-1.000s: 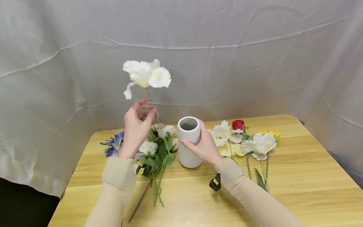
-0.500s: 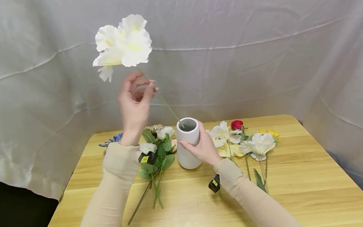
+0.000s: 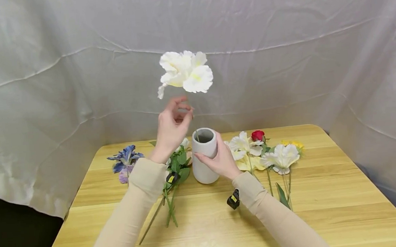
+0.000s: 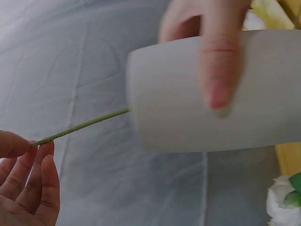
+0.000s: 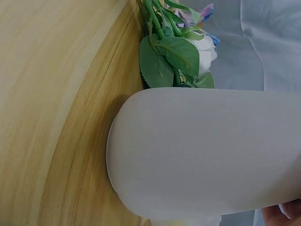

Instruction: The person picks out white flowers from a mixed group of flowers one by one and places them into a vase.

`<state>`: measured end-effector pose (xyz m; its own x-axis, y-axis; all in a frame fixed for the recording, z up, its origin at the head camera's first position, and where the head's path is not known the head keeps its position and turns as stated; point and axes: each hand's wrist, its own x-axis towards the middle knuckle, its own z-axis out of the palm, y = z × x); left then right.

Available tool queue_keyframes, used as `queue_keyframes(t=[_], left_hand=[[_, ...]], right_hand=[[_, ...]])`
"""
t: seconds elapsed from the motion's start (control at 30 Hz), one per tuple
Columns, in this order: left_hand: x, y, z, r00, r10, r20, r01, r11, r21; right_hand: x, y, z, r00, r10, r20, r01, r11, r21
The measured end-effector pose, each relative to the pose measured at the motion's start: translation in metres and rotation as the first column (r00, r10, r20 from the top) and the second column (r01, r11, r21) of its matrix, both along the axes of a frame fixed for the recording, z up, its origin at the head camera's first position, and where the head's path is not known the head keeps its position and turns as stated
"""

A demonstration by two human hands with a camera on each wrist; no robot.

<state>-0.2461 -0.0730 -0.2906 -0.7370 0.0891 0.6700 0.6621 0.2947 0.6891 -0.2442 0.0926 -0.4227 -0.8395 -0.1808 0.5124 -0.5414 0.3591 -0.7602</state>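
A large white artificial flower with ruffled petals (image 3: 187,72) stands above the vase, its thin green stem (image 4: 87,124) running down into the mouth. My left hand (image 3: 175,127) pinches that stem between thumb and fingertips, below the bloom. The white cylindrical vase (image 3: 205,161) stands upright on the table. My right hand (image 3: 221,160) grips it from the right side, the thumb across its front. In the left wrist view the stem's lower end is hidden inside the vase. The right wrist view shows the vase's base (image 5: 141,155) on the wood.
Left of the vase lie white roses with green leaves (image 3: 176,165) and a blue flower (image 3: 126,157). To the right are white flowers (image 3: 283,159), a red rose (image 3: 258,135) and yellow blooms (image 3: 293,144) on the wooden table (image 3: 205,230). Grey cloth (image 3: 267,76) hangs behind.
My left hand rose with the white flower, brought its stem to the vase mouth, then moved right and down, and the stem now stands more upright. My right hand stays on the vase.
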Motion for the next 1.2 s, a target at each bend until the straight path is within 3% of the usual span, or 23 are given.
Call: queue_keyframes(t=[0.17,0.27,0.4,0.57,0.73,0.83,1.03,1.2], left_hand=[[-0.005,0.005,-0.015,0.998,0.04,0.039,-0.034,0.988,-0.149],[-0.008,0.009,-0.024,0.996,0.066,0.061,-0.052,0.976,-0.21],[-0.011,0.014,-0.032,0.992,0.122,0.04,-0.104,0.949,-0.298],[-0.012,0.021,-0.037,0.984,0.177,0.001,-0.16,0.889,-0.428],[-0.01,0.022,-0.04,0.981,0.193,-0.004,-0.169,0.846,-0.505],[-0.008,0.018,-0.043,0.983,0.181,0.013,-0.149,0.849,-0.507],[-0.003,0.007,-0.051,0.986,0.141,0.093,-0.087,0.896,-0.435],[-0.002,-0.002,-0.059,0.983,0.156,0.101,-0.1,0.901,-0.421]], right_hand=[[0.003,-0.002,0.005,1.0,-0.022,-0.003,0.022,1.0,0.009],[0.013,-0.005,0.017,1.0,-0.02,-0.005,0.02,1.0,-0.002],[0.023,-0.008,0.032,1.0,-0.009,-0.004,0.009,1.0,0.003],[0.012,-0.005,0.017,1.0,-0.015,0.009,0.015,0.999,0.032],[0.0,-0.002,0.0,1.0,-0.019,0.024,0.018,0.999,0.031],[0.0,-0.003,-0.001,0.999,-0.03,0.039,0.028,0.999,0.04],[0.0,-0.002,0.001,0.997,-0.059,0.044,0.056,0.997,0.059],[-0.002,-0.002,0.002,0.999,-0.044,-0.003,0.044,0.998,0.035]])
